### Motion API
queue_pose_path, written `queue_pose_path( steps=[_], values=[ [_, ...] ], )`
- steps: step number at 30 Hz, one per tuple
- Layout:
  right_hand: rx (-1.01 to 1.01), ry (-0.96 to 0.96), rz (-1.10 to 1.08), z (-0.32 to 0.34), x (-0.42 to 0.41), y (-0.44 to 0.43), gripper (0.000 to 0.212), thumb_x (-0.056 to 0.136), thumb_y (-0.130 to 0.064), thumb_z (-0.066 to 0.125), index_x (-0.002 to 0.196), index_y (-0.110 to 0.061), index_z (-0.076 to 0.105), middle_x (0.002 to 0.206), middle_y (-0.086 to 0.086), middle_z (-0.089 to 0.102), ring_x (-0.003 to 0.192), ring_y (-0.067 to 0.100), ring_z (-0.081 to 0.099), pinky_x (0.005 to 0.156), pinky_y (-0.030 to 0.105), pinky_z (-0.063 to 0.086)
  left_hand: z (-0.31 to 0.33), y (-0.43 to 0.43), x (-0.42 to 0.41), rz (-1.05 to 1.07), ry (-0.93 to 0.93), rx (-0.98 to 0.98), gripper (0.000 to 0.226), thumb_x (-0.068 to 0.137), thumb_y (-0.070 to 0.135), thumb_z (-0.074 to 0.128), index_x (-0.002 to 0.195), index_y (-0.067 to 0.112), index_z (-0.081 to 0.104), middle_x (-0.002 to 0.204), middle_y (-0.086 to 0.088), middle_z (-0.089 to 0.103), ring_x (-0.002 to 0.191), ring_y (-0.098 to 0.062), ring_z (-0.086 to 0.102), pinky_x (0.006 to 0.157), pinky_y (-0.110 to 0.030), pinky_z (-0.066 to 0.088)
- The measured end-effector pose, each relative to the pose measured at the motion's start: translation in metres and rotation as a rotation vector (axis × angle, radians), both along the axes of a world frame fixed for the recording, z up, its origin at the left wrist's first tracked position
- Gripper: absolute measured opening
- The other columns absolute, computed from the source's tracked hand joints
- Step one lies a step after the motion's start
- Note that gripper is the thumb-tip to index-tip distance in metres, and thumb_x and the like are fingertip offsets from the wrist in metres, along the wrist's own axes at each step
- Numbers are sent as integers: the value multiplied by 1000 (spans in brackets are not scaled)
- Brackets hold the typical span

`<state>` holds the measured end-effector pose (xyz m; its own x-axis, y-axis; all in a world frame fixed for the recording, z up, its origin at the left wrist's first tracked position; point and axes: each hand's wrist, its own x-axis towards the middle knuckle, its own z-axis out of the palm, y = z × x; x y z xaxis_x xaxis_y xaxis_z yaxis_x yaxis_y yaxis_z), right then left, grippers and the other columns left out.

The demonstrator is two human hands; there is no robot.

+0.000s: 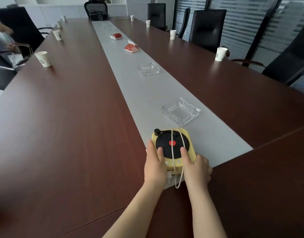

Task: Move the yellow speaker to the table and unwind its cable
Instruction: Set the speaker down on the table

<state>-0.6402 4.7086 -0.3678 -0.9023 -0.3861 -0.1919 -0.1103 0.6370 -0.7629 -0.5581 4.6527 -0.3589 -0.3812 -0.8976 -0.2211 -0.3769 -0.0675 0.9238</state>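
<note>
The yellow speaker is shaped like a small record player, with a black disc and a red centre on top. It sits at the near end of the grey runner on the long wooden table. A white cable is wound over its top and front, and a loop hangs toward me. My left hand grips the speaker's left side with the thumb on the disc. My right hand grips the right side, thumb on the disc too.
Two glass ashtrays stand on the runner beyond the speaker, then two red-and-white tissue packs. Paper cups line both table edges. Black chairs surround the table. Another person's arm shows at far left.
</note>
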Motion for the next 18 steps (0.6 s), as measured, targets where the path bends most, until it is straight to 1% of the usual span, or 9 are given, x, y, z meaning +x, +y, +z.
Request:
queue_pose_path(
  steps=[2,4,6,9,11,14,16,18],
  values=[
    [-2,-22,6,2,0,0,69,86,-63,42,133,-13,49,140,9,47,133,35,31,105,52,30,1,-1,2,-45,15,-30,57,100,37,29,151,30,4,159,9,16,148,-14,10,120,-39,12],
    [0,-38,12,3,1,0,76,86,-64,41,143,-14,37,146,8,43,137,34,26,107,52,27,4,-2,4,-89,-8,-21,62,98,42,33,150,31,3,159,10,15,148,-17,4,121,-41,5],
    [-2,-49,15,6,3,1,83,85,-65,42,148,-14,25,149,9,39,140,33,23,109,52,25,7,-3,5,-123,-22,9,66,96,46,36,150,31,1,160,10,10,148,-21,-4,121,-42,-2],
    [-39,-78,27,10,8,3,91,83,-65,46,151,-12,14,151,9,37,142,32,22,111,52,23,10,-3,8,-150,-34,35,71,94,50,37,150,31,-2,161,6,-1,148,-18,-9,119,-39,-8],
    [-82,-109,45,10,14,5,93,82,-62,50,151,-12,12,152,11,35,142,32,23,111,50,23,13,-1,8,-125,-35,58,71,94,50,37,151,29,-1,161,6,-1,148,-16,-9,120,-38,-7],
    [-218,-164,72,10,19,9,96,81,-56,59,152,-13,11,156,14,27,144,31,24,114,48,27,14,3,7,-88,-19,46,72,94,48,40,151,27,1,161,4,0,148,-11,-5,121,-40,1],
    [-316,-179,104,13,23,13,97,80,-53,63,152,-14,11,159,10,21,146,26,20,117,45,25,16,6,7,-100,-41,16,70,95,46,39,151,27,1,161,3,-2,148,-11,-7,121,-38,2],
    [-398,-178,112,16,25,16,91,82,-46,64,152,-17,13,159,5,19,147,21,18,118,41,24,18,9,8,-119,-75,8,69,95,46,39,151,29,1,161,1,-5,148,-13,-9,119,-37,3]
  ],
)
